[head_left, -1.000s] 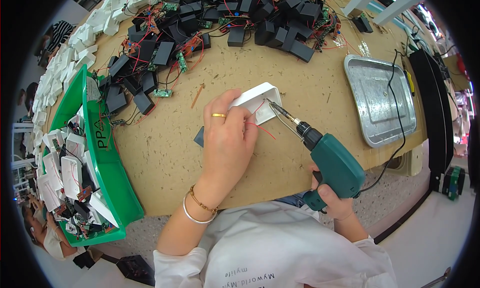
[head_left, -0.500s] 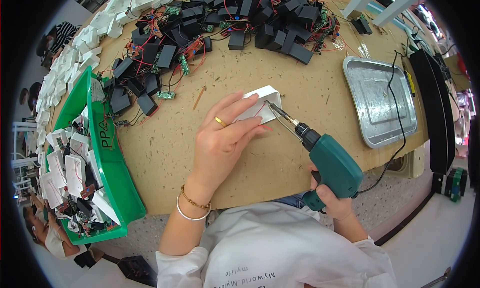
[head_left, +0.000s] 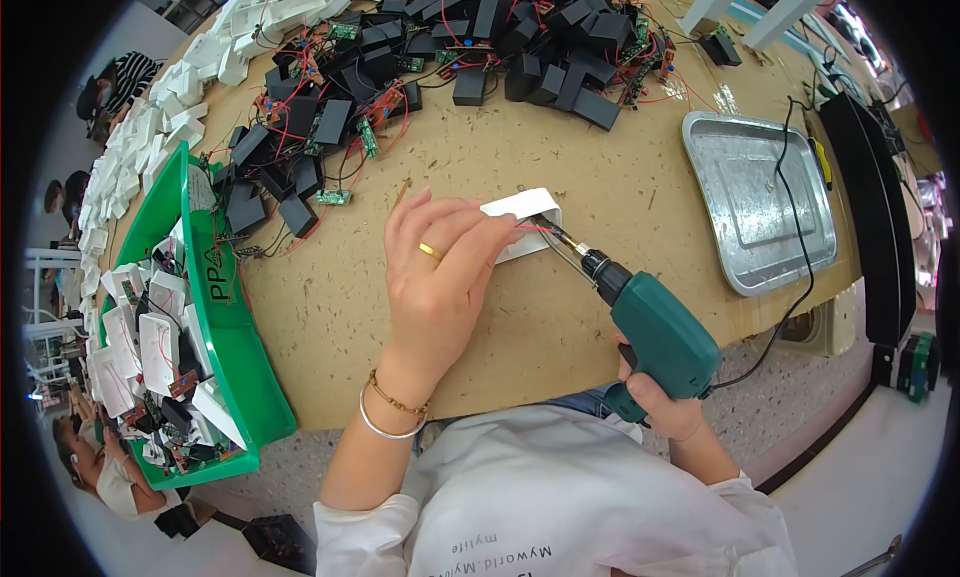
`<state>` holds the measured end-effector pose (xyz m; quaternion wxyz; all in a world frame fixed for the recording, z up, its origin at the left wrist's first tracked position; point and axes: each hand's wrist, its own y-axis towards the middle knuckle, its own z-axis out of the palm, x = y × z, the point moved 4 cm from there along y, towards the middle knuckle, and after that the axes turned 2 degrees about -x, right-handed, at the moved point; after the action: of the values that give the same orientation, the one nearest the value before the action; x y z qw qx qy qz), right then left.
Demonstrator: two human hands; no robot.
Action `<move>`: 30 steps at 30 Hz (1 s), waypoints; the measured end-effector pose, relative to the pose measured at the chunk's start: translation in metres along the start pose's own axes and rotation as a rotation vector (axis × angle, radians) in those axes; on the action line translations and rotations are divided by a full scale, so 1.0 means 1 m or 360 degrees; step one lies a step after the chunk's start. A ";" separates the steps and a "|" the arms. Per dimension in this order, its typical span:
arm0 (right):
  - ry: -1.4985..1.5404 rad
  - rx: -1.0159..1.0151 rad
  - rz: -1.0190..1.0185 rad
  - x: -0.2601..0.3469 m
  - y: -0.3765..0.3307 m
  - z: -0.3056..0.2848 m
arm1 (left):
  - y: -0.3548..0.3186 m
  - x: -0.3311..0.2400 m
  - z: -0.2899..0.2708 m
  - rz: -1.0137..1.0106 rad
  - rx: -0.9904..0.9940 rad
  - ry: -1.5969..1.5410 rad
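A small white plastic case is tipped up on its side over the cardboard-covered table. My left hand, wearing a gold ring, is closed on its left edge, with thumb and index finger pinched by a red wire at the opening. In my right hand is a green pistol-shaped soldering gun, gripped by its handle near the table's front edge. Its metal tip reaches into the open side of the case. The walls of the case and my fingertips hide the exact contact point.
On the left a green bin holds white cases with wires and boards. Black boxes with circuit boards and red wires lie heaped at the back. White cases line the far left. A metal tray sits right, crossed by a black cord.
My left hand has tilted the case so its white outer side faces up, and the fingers have shifted slightly. The soldering gun has moved a little left, its tip now deeper inside the case.
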<state>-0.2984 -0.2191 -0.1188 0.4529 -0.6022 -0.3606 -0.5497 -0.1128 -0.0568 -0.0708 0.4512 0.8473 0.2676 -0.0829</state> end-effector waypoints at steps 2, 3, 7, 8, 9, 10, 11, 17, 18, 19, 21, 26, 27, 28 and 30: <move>0.0023 -0.0028 -0.0162 -0.002 0.001 -0.002 | 0.001 -0.001 0.000 0.0013 0.0004 -0.0035; 0.0025 -0.0027 -0.0163 -0.006 0.002 -0.002 | 0.004 0.000 0.001 -0.0124 0.0071 -0.0155; -0.0076 -0.0040 -0.0334 -0.006 0.002 0.000 | 0.000 0.008 0.010 -0.0322 0.0162 -0.0206; -0.0114 -0.0064 -0.0334 -0.005 0.002 0.001 | 0.000 0.008 0.013 -0.0324 0.0164 -0.0204; -0.0115 -0.0065 -0.0334 -0.007 0.002 0.000 | 0.001 0.007 0.014 -0.0307 0.0141 -0.0126; -0.0204 -0.0052 -0.0391 -0.009 0.001 -0.001 | 0.002 0.006 0.016 -0.0291 0.0119 -0.0048; -0.0293 -0.0038 -0.0447 -0.009 0.001 -0.001 | 0.002 0.006 0.018 -0.0292 0.0120 -0.0049; -0.0271 -0.0090 -0.0444 -0.008 0.001 0.001 | 0.003 0.001 0.022 -0.0117 0.0168 0.0197; -0.0272 -0.0087 -0.0442 -0.006 0.001 0.002 | 0.003 0.001 0.022 -0.0135 0.0174 0.0188; -0.0280 -0.0090 -0.0433 -0.004 0.001 0.003 | 0.002 0.001 0.021 -0.0153 0.0179 0.0180; -0.0290 -0.0093 -0.0423 -0.003 0.001 0.004 | 0.002 0.001 0.022 -0.0175 0.0183 0.0143; -0.0224 -0.0152 -0.0340 -0.006 0.001 0.003 | 0.001 0.002 0.023 -0.0185 0.0164 0.0064; -0.0225 -0.0153 -0.0340 -0.006 0.000 0.003 | 0.001 0.002 0.022 -0.0191 0.0162 0.0064; -0.0228 -0.0155 -0.0336 -0.007 0.000 0.003 | 0.001 0.002 0.022 -0.0196 0.0160 0.0064; -0.0234 -0.0157 -0.0331 -0.006 -0.002 0.001 | 0.001 0.002 0.022 -0.0203 0.0158 0.0045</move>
<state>-0.3009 -0.2167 -0.1245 0.3355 -0.6217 -0.4258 -0.5653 -0.1082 -0.0744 -0.0834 0.3986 0.8510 0.3229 -0.1125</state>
